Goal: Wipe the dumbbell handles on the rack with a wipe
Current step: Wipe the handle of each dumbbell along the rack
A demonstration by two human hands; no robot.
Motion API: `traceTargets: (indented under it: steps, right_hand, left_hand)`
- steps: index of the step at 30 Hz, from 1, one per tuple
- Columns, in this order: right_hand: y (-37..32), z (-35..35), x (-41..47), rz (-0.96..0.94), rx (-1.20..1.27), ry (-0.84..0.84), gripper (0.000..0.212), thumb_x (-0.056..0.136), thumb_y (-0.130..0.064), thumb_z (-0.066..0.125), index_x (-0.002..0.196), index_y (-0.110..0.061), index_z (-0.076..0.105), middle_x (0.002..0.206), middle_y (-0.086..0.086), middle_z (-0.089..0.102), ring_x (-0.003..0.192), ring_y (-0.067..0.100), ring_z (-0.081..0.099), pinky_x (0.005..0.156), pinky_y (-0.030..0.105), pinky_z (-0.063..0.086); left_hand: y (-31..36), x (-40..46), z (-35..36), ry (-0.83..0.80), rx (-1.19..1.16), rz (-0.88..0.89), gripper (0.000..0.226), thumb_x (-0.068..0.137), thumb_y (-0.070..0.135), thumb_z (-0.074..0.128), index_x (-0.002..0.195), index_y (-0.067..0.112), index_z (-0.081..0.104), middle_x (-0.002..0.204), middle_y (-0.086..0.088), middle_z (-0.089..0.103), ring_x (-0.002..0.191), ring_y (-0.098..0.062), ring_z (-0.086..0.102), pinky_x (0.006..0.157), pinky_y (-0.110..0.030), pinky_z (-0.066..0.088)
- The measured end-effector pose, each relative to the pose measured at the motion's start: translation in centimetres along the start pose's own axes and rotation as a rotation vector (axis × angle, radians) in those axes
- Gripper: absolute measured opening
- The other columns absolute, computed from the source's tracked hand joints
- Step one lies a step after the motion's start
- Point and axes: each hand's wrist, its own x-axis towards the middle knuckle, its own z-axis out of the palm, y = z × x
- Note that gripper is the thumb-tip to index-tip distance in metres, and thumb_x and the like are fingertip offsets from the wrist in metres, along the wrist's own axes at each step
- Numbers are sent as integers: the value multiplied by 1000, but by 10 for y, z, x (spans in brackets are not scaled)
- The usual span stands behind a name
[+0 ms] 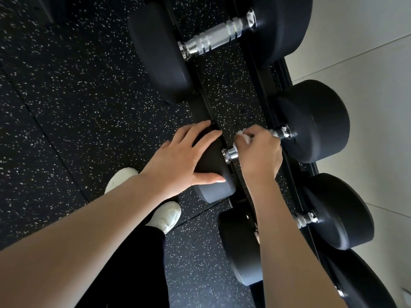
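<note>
A black dumbbell (pixel 311 121) with a chrome handle (pixel 232 154) lies across the rack (pixel 269 85) in the middle of the view. My right hand (pixel 260 150) grips that handle with a white wipe (pixel 244 135) bunched under the fingers; most of the handle is hidden by the hand. My left hand (pixel 184 156) rests with straight fingers on the dumbbell's near black head (pixel 213 192). A bigger dumbbell with a fully visible knurled chrome handle (pixel 218 34) sits further along the rack. A third dumbbell (pixel 340 212) lies nearer, its handle partly behind my right forearm.
The floor (pixel 77 96) is black speckled rubber. My white shoes (pixel 165 215) stand close to the rack's front rail. A pale tiled wall (pixel 373 63) runs behind the rack on the right. Another dumbbell head (pixel 364 283) shows at the lower right.
</note>
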Motion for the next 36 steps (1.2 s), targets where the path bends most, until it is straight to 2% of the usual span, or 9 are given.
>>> traceTargets:
  steps: [6, 12, 19, 21, 24, 26, 28, 32, 36]
  right_hand:
    - [13, -15, 17, 73, 17, 190, 21, 93, -31, 53, 104, -20, 65, 89, 13, 69, 86, 34, 63, 62, 30, 39]
    - [23, -6, 18, 127, 115, 448, 25, 94, -35, 49, 100, -17, 66, 81, 13, 70, 74, 34, 64, 60, 28, 33]
    - [23, 7, 10, 171, 421, 713, 18, 89, -29, 60, 93, -15, 71, 74, 7, 72, 62, 22, 65, 53, 21, 41]
    - [22, 10, 7, 248, 617, 706, 18, 88, -26, 62, 95, -11, 70, 79, 6, 72, 64, 13, 63, 54, 11, 46]
    - [21, 13, 4, 384, 871, 657, 21, 89, -25, 62, 100, -8, 65, 77, -2, 66, 69, 18, 68, 56, 31, 58]
    - [19, 13, -2, 447, 958, 580, 20, 91, -24, 61, 102, -8, 61, 77, -5, 64, 67, 24, 69, 47, 30, 56]
    - [20, 15, -16, 431, 976, 465, 16, 91, -24, 60, 101, -11, 59, 78, -4, 64, 60, 26, 67, 39, 22, 50]
    - [34, 13, -42, 309, 921, 177, 7, 88, -19, 64, 93, -14, 63, 79, -2, 65, 66, 19, 68, 43, 29, 53]
    - [45, -19, -54, 275, 938, 154, 3, 87, -20, 65, 88, -21, 62, 78, -3, 65, 59, 8, 63, 44, 28, 52]
  left_hand:
    - [-1, 0, 0, -4, 4, 9, 94, 69, 76, 42, 149, 36, 13, 155, 12, 8, 140, -16, 13, 102, -50, 42]
    - [-4, 0, 4, 41, -3, 30, 95, 67, 83, 31, 147, 36, 15, 154, 12, 12, 138, -16, 18, 98, -51, 46]
    - [-4, 0, 5, 52, 5, 39, 94, 69, 82, 36, 148, 34, 19, 155, 11, 13, 137, -16, 18, 97, -47, 46]
    - [-5, 1, 5, 36, -1, 34, 93, 70, 80, 40, 148, 35, 18, 155, 12, 12, 138, -16, 16, 100, -47, 44]
    - [-6, 1, 5, 41, 5, 40, 93, 68, 82, 35, 147, 36, 18, 155, 12, 13, 138, -16, 18, 99, -49, 45]
    - [-5, 2, 4, 36, 3, 38, 92, 70, 81, 38, 147, 35, 19, 154, 11, 13, 137, -16, 17, 100, -50, 44]
    - [-4, 1, 4, 30, 13, 32, 91, 71, 78, 43, 148, 33, 20, 155, 11, 13, 136, -16, 17, 100, -50, 42]
    - [0, 0, -3, 16, 157, 40, 95, 71, 81, 28, 149, 28, 20, 155, 5, 17, 138, -22, 23, 101, -50, 38]
    - [11, -1, -20, -6, 350, 70, 100, 73, 82, 18, 150, 18, 23, 154, -5, 27, 139, -28, 30, 105, -48, 35]
